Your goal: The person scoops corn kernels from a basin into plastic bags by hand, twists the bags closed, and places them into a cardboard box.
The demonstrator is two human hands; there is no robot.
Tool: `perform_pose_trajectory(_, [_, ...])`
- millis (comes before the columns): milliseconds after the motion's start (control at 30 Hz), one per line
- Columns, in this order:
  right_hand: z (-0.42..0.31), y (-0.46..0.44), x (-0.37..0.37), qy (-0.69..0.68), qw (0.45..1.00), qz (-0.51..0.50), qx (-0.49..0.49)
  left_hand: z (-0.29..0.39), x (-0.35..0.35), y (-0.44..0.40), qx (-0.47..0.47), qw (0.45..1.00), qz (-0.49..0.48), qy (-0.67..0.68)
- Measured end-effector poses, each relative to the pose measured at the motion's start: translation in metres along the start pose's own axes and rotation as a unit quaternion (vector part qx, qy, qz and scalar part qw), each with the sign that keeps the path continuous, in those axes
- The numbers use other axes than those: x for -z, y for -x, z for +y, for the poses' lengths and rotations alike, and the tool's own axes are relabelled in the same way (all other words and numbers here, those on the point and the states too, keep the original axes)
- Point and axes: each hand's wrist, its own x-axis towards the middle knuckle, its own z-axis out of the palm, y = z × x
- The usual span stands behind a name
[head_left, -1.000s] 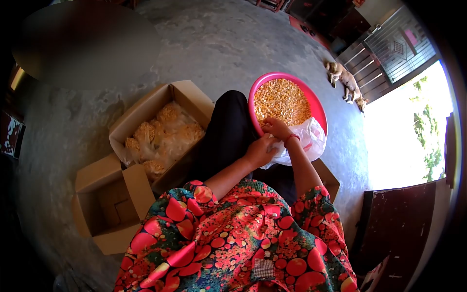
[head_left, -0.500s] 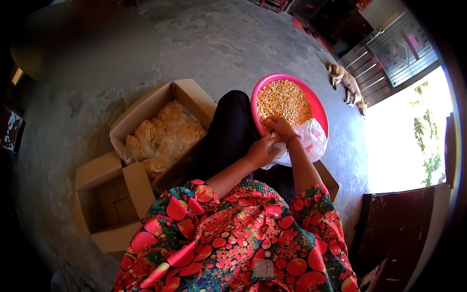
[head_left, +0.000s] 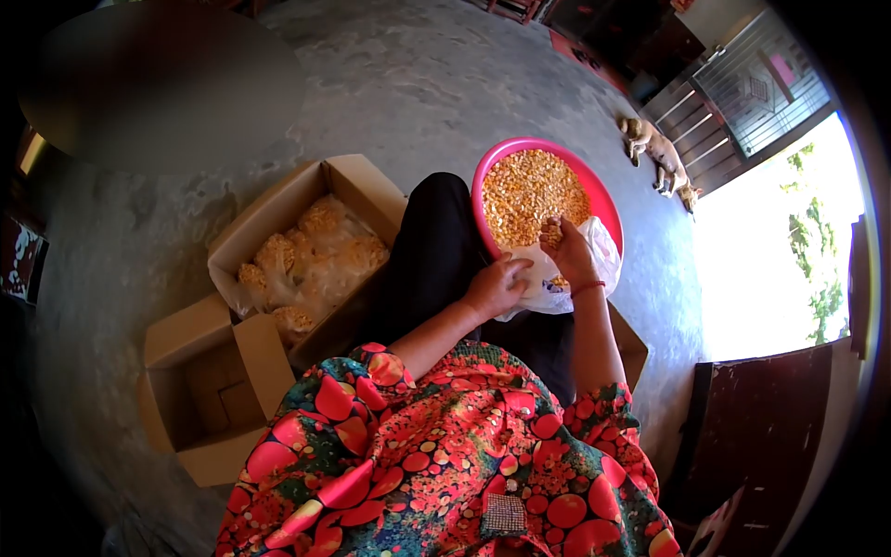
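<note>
A pink basin [head_left: 608, 200] full of yellow corn kernels [head_left: 534, 190] stands in front of me. My left hand [head_left: 497, 286] pinches the near left edge of a white plastic bag [head_left: 548, 295] that lies over the basin's near rim. Some kernels show in the bag's opening. Above the bag, at the edge of the corn, my right hand [head_left: 571, 255] has its palm turned up and its fingers curled round some kernels. A red band circles the right wrist.
Left of my dark-trousered leg, a cardboard box [head_left: 269, 209] holds several clear bags of corn [head_left: 320, 255]. An open cardboard box [head_left: 209, 381] sits nearer. A dog [head_left: 661, 153] lies by the gate. A dark red wooden piece [head_left: 766, 427] stands at the right.
My right hand has left my left hand, moved right and turned palm up with kernels in it. The bag, bunched between both hands before, now lies spread with its opening showing.
</note>
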Motion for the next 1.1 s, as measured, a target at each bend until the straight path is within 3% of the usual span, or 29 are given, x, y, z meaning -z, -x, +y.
perform_pose_trajectory(400, [0.008,0.036,0.047,-0.055,0.997,0.056,0.007,-0.001,0.001,0.0,0.003,1.0,0.003,0.006])
perform_pose_trajectory(567, [0.011,0.034,0.046,0.003,0.991,0.092,0.097,-0.001,0.002,0.0,-0.006,1.0,0.001,0.003])
perform_pose_trajectory(867, [0.015,0.029,0.041,-0.06,0.976,0.172,0.116,0.0,0.003,0.0,-0.001,1.0,-0.001,0.0])
perform_pose_trajectory(1000, [0.012,0.022,0.031,-0.062,0.984,0.105,0.13,0.001,0.004,0.0,0.003,1.0,-0.006,-0.008])
perform_pose_trajectory(1100, [0.009,0.008,0.021,0.01,0.991,0.068,0.115,0.002,0.004,0.0,0.005,1.0,-0.008,0.0])
